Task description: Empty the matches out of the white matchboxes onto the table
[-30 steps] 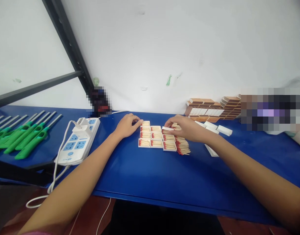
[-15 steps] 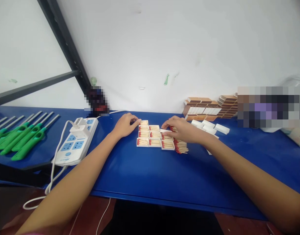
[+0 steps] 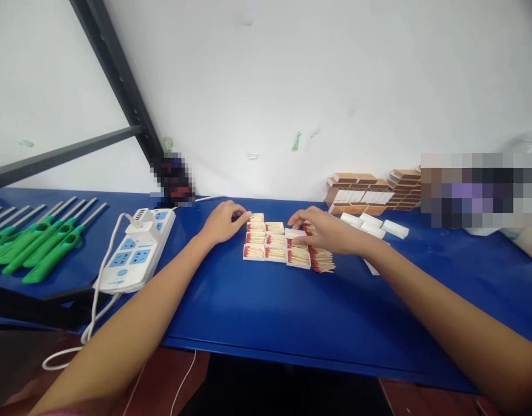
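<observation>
1. Far left of the blue table (image 3: 231,306): green lighters (image 3: 53,254), side by side, long axes slanting; metal tubes point away and to the right.
2. Next, a white power strip (image 3: 138,248), lying slantwise, far end toward the right; charger (image 3: 140,229) plugged in near its far half.
3. Left hand (image 3: 225,221): fingers bent, gap showing between thumb and forefinger, tips at the left edge of the farthest tray. Cannot tell whether it grips.
4. Match-filled trays (image 3: 254,252), mid-table, packed in columns. Long axis of each runs left-right, across the person's view. Red heads left, bare stick ends right. Left and middle columns three deep; nearest tray of the right column sits slightly closer to the person.
5. White tray (image 3: 294,233) over the right column's far part, tilted; contents not readable.
6. Right hand (image 3: 321,229): closed on that white tray, thumb on the near side, fingers beyond.
7. Loose matches (image 3: 321,260) heaped just right of the right column, partly under the hand. Same lie: heads left, sticks roughly crosswise, ends ragged.
8. Behind, by the wall: stacked matchboxes (image 3: 357,195), brown and white. Top ones lie lengthwise along the wall.
9. Right of the hand: spare white trays (image 3: 373,230), scattered at differing slants.
</observation>
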{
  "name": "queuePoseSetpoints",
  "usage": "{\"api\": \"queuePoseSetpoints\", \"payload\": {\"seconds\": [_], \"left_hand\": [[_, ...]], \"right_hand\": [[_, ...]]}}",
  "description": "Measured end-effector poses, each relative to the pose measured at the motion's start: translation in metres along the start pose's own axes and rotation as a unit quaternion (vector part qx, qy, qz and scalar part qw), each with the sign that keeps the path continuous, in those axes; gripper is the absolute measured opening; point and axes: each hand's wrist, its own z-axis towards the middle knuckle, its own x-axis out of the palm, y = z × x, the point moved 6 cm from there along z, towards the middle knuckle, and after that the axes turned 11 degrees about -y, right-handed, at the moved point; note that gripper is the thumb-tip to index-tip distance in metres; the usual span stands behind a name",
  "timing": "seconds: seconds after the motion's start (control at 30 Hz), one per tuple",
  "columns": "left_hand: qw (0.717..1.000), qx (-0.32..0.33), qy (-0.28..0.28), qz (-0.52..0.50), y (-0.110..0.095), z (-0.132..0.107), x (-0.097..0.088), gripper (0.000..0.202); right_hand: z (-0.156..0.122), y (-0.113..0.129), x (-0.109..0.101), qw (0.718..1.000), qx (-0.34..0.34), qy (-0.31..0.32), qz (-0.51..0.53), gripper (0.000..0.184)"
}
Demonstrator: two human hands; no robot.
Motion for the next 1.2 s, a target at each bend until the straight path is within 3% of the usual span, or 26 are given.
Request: {"api": "queuePoseSetpoints", "payload": {"seconds": [0.3,0.4,0.53,0.73,1.0,1.2], "left_hand": [[1.000,0.006,-0.001,-0.001,0.001,0.001,0.001,0.038],[1.000,0.007,-0.002,-0.001,0.001,0.001,0.001,0.038],[1.000,0.005,-0.001,-0.002,0.000,0.000,0.000,0.037],[1.000,-0.010,0.003,-0.003,0.001,-0.001,0.000,0.036],[1.000,-0.003,0.003,-0.001,0.002,-0.001,0.001,0.036],[1.000,-0.007,0.003,-0.002,0.002,-0.002,0.001,0.037]], "right_hand": [[0.005,0.000,-0.021,0.999,-0.011,-0.046,0.003,0.032],[0.019,-0.003,-0.022,0.999,-0.008,-0.038,0.000,0.030],[0.042,-0.016,-0.013,0.999,0.018,0.018,-0.020,0.035],[0.074,-0.031,-0.026,1.000,0.015,-0.015,-0.014,0.036],[0.115,-0.056,-0.029,0.987,0.013,0.000,-0.158,0.023],[0.112,-0.067,-0.029,0.966,-0.010,-0.046,-0.255,0.030]]}}
